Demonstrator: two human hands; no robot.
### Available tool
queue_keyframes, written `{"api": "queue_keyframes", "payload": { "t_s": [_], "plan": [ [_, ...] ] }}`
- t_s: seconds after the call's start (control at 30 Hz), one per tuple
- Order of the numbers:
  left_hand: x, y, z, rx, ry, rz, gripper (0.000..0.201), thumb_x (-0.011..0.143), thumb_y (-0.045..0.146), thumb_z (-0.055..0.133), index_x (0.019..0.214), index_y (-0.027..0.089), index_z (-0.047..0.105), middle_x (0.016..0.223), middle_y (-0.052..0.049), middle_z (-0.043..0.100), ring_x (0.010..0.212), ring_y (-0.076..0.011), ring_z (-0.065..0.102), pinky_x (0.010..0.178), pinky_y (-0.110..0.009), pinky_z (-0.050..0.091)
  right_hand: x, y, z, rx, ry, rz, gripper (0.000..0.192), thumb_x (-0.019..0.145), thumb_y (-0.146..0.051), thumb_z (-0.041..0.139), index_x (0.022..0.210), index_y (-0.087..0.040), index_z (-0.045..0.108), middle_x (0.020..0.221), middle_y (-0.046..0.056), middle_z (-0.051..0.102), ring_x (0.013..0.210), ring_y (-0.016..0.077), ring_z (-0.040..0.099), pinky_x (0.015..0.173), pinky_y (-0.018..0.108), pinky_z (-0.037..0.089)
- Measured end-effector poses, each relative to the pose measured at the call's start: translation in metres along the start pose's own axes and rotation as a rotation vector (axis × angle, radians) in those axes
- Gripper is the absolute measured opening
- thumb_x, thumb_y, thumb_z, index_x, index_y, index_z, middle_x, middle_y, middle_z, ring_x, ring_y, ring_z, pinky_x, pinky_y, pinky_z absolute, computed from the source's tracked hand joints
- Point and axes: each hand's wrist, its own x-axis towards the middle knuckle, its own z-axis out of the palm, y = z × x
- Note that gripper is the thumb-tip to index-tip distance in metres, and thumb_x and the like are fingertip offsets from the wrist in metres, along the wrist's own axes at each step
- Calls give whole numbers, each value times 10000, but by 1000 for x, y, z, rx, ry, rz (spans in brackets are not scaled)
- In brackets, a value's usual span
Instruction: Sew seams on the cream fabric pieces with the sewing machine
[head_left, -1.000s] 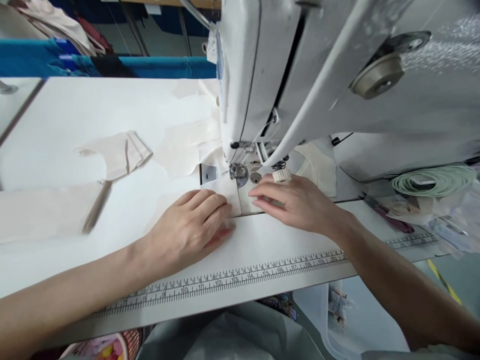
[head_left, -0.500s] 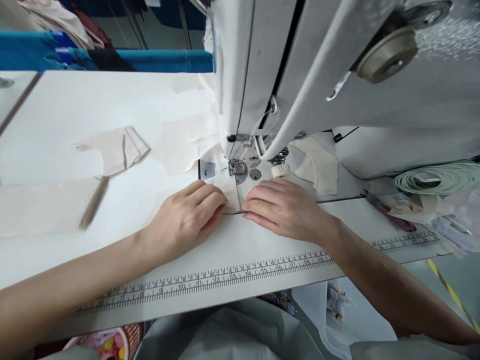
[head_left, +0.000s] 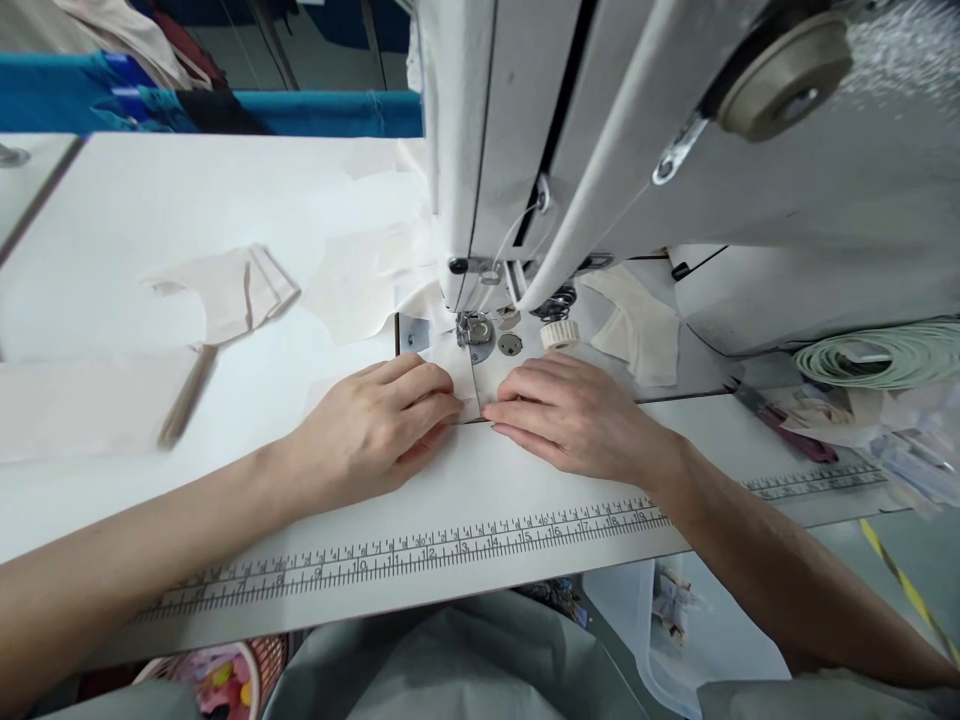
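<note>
A pale cream fabric piece [head_left: 459,375] lies under the presser foot [head_left: 474,330] of a white sewing machine [head_left: 465,130]. My left hand [head_left: 382,420] is closed on the fabric's near left edge, its fingers pressed together. On the other side, my right hand [head_left: 577,412] pinches the near right edge between thumb and fingers. A small gap separates the fingertips, where the fabric's edge shows. Both hands rest low on the machine bed, just in front of the foot. Part of the fabric is hidden under my fingers.
Cut fabric pieces [head_left: 232,295] and a folded strip [head_left: 90,400] lie left; another piece [head_left: 637,325] lies right. Thread snips [head_left: 780,420] and a coiled pale green cord [head_left: 877,355] sit far right. A printed ruler [head_left: 427,550] runs along the front edge, above a plastic bin [head_left: 720,640].
My left fingertips have shifted slightly right, closer to my right hand. The camera view has moved a little. Both hands keep hold of the fabric, and the machine's thread lever shows more.
</note>
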Motion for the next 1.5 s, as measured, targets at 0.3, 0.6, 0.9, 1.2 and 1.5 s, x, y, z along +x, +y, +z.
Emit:
{"api": "queue_keyframes", "payload": {
  "t_s": [0.3,0.6,0.9,1.2,1.5],
  "plan": [
    [-2,-2,0,-48,15,-5,175,949,158,487,972,129,659,1006,-94,664,888,-191,606,740,-307,540,-4,1,-10,16,1,-41,287,983,-214,444,851,-183,697,813,16,649,708,122,523,716,292,393],
    [-1,2,0,10,30,15,155,942,138,499,980,118,648,990,-93,676,870,-192,611,730,-320,549,-6,2,-11,0,-34,-39,298,988,-221,425,890,-178,703,808,15,639,703,124,524,720,291,377],
    [-5,4,4,218,69,138,147,872,72,584,1011,72,630,990,-107,689,902,-240,627,720,-353,535,-6,-2,-10,-17,-27,-57,287,987,-217,417,958,-166,698,796,21,635,680,130,505,691,298,369],
    [-3,5,4,218,56,130,136,883,95,581,1010,102,630,972,-83,687,865,-224,616,684,-340,512,-7,-3,-9,-55,-27,-61,286,992,-215,403,1015,-164,684,807,20,627,693,128,526,693,303,366],
    [-2,5,5,92,79,50,119,908,136,559,988,110,642,954,-86,683,834,-205,607,674,-329,523,-5,-5,-4,-196,-35,-75,250,980,-211,435,1086,-142,651,817,24,596,720,136,541,689,308,336]
  ]
}}
